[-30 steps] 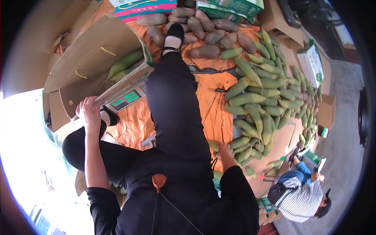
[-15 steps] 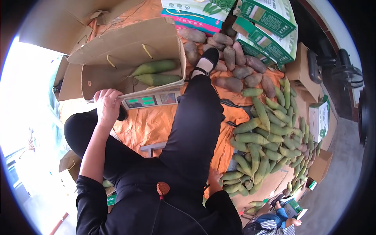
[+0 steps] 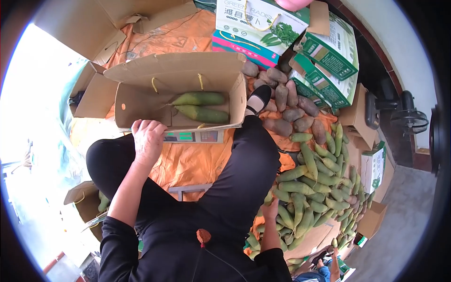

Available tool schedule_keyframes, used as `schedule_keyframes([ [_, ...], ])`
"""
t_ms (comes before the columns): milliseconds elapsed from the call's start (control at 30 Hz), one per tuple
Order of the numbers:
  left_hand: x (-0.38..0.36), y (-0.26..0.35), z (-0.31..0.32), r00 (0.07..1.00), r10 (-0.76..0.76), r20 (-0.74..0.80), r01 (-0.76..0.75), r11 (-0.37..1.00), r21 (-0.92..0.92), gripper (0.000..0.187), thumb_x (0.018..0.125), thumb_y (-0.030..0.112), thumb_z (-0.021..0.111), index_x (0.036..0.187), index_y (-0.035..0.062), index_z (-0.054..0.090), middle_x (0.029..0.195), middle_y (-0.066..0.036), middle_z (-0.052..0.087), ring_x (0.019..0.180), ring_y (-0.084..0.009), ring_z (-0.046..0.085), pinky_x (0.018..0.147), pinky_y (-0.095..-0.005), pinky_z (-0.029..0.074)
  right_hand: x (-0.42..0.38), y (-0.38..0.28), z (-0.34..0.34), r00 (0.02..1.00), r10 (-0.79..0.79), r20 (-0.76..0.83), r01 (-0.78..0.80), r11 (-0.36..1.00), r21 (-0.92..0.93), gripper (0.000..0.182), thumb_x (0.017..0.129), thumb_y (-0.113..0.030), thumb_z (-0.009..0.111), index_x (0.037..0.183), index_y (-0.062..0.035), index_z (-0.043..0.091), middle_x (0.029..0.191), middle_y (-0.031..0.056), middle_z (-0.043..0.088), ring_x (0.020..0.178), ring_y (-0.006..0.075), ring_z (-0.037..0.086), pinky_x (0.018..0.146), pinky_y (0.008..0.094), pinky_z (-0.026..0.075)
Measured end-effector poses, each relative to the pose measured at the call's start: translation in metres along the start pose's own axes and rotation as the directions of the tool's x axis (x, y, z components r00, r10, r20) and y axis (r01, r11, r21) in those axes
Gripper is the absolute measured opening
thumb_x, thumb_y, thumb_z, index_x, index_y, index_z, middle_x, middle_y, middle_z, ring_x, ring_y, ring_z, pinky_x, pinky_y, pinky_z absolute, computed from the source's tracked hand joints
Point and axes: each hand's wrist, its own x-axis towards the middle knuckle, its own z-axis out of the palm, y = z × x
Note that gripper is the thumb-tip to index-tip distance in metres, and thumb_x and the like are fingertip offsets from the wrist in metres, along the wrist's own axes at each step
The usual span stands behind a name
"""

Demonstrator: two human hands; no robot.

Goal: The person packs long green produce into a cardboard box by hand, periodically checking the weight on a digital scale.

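Note:
My left hand (image 3: pixel 149 136) grips the near rim of an open cardboard box (image 3: pixel 141 101), its fingers folded over the edge. Two green radishes (image 3: pixel 202 114) lie side by side inside the box. Below the box, the green-lit display of a scale (image 3: pixel 186 137) shows partly. At the left edge of the large pile of green radishes (image 3: pixel 300 188), my right hand (image 3: pixel 270 209) is low beside my thigh, its fingers against a green radish (image 3: pixel 268 196). How firmly it holds that radish is hard to make out.
Reddish-brown roots (image 3: pixel 282 96) lie beyond my foot. Printed radish cartons (image 3: pixel 329 51) stand at the upper right, near a black fan (image 3: pixel 409 115). An open box (image 3: pixel 84 202) sits at the lower left. Another person's arm (image 3: pixel 334 265) shows at the bottom right.
The view has shifted, so the box appears lower and further right. My left hand stays on its rim. My right hand has come up along the pile's edge, now touching a radish.

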Motion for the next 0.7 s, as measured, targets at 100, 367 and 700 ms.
schedule_keyframes([
  [100, -0.002, -0.003, 0.002, 1.000, -0.010, -0.009, 0.010, 1.000, -0.021, 0.011, 0.072, 0.007, 0.068, 0.081, 0.0129, 0.066, 0.085, 0.000, 0.063, 0.094, -0.0228, 0.057, 0.099, -0.0433, 0.035, 0.036, -0.064, -0.049, 0.988, -0.149, -0.033, 0.152, 0.941, 0.302, 0.058, 0.065, -0.010, 0.079, 0.115, -0.0015, 0.051, 0.108, 0.0144, 0.057, 0.097, 0.0320, 0.058, 0.086, 0.0397, 0.047],
  [367, -0.003, -0.007, 0.008, 0.999, -0.018, -0.034, 0.017, 1.000, -0.023, 0.011, 0.072, 0.010, 0.063, 0.082, 0.0143, 0.067, 0.086, 0.001, 0.064, 0.094, -0.0209, 0.058, 0.099, -0.0458, 0.034, 0.042, -0.316, -0.199, 0.774, -0.565, -0.285, 0.633, 0.674, 0.381, 0.065, 0.069, 0.005, 0.077, 0.126, -0.0013, 0.046, 0.117, 0.0119, 0.056, 0.104, 0.0201, 0.059, 0.092, 0.0345, 0.048],
  [700, -0.003, -0.010, 0.009, 0.999, -0.029, -0.046, 0.027, 0.999, -0.033, 0.009, 0.071, 0.012, 0.069, 0.080, 0.0138, 0.068, 0.084, 0.001, 0.064, 0.092, -0.0209, 0.058, 0.097, -0.0438, 0.035, -0.008, -0.521, -0.141, 0.537, -0.841, -0.066, 0.555, 0.294, 0.778, 0.060, 0.070, 0.000, 0.081, 0.119, -0.0023, 0.044, 0.106, 0.0101, 0.058, 0.098, 0.0170, 0.061, 0.081, 0.0304, 0.055],
])
